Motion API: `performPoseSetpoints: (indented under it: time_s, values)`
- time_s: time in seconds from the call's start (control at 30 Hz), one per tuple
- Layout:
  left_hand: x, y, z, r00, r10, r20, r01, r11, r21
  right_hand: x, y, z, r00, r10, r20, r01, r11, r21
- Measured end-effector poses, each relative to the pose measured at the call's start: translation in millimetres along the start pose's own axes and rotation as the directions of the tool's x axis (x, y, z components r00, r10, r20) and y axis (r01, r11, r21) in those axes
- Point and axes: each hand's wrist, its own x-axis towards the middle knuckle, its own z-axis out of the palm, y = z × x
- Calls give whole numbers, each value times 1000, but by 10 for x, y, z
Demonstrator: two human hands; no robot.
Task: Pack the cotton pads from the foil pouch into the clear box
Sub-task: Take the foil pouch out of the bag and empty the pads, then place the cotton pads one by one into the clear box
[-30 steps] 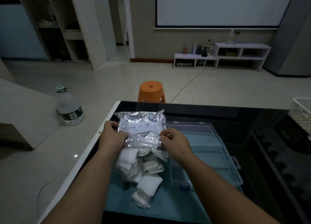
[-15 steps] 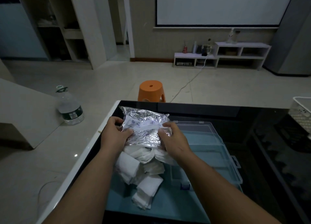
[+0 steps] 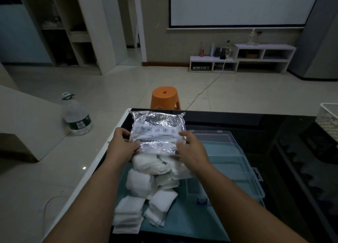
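A crinkled silver foil pouch [image 3: 158,131] is held up over the dark table, its open mouth facing down toward me. My left hand [image 3: 121,145] grips its left side and my right hand [image 3: 192,148] grips its right side. White cotton pads [image 3: 146,184] spill from the mouth into a loose heap on the table's teal patch, below and between my wrists. The clear box [image 3: 228,162] lies open to the right of the heap, its lid flat behind it. I see no pads inside it.
The black glass table [image 3: 274,129] has a white left edge. A white basket [image 3: 329,118] sits at the far right. On the floor stand an orange stool [image 3: 165,96] beyond the table and a big water bottle [image 3: 76,116] to the left.
Both hands lifted and straightened the pouch, which now shows its printed face. More pads have dropped out, and the heap below has grown.
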Motion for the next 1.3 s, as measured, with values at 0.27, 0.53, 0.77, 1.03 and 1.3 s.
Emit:
performPoseSetpoints:
  time_s: [0.27, 0.53, 0.77, 1.03, 1.3]
  values:
    - [-1, -46, -7, 999, -33, 38, 26, 984, 174, 49, 62, -39, 996, 78, 48, -71, 988, -139]
    - [-123, 216, -45, 986, 101, 133, -135, 950, 280, -58, 1, -252, 997, -47, 61, 61, 963, -261]
    - [-306, 274, -47, 890, 113, 443, -383, 712, 589, -186, 88, -286, 860, -279, 427, 502, 608, -615]
    - [-331, 254, 39, 845, 208, 492, -521, 524, 673, -239, 91, -260, 784, -356, 508, 621, 463, -633]
    - [-345, 267, 45, 855, 205, 477, -494, 603, 627, -259, 185, -207, 759, -434, 484, 638, 349, -687]
